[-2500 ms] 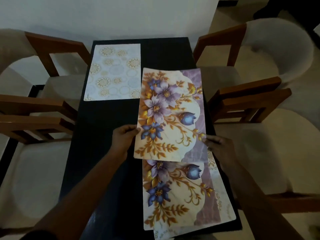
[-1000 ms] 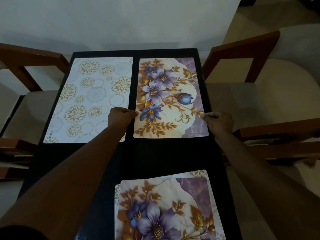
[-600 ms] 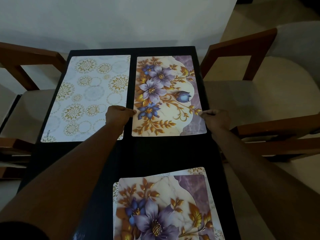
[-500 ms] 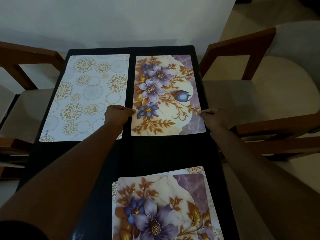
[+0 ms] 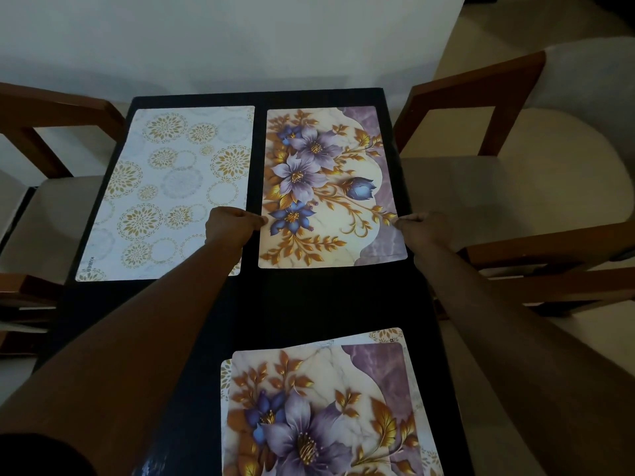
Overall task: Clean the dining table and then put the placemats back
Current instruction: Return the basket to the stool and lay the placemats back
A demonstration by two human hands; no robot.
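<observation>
A floral placemat (image 5: 338, 173) with purple flowers and gold leaves lies flat at the far right of the black dining table (image 5: 309, 300). My left hand (image 5: 230, 226) pinches its left edge and my right hand (image 5: 424, 228) pinches its right edge. Beside it at the far left lies a white placemat (image 5: 171, 187) with gold circles; my left forearm crosses its near right corner. Close to me rests another floral placemat (image 5: 319, 407) on top of a white one whose edges stick out.
Wooden chairs with pale cushions stand on both sides: two at the left (image 5: 51, 207) and two at the right (image 5: 498, 187). A white wall (image 5: 240, 39) runs behind the table's far end.
The floral placemat went from held above the near stack to lying flat at the far right, next to the white one. Over the last second my hands have barely moved on its edges.
</observation>
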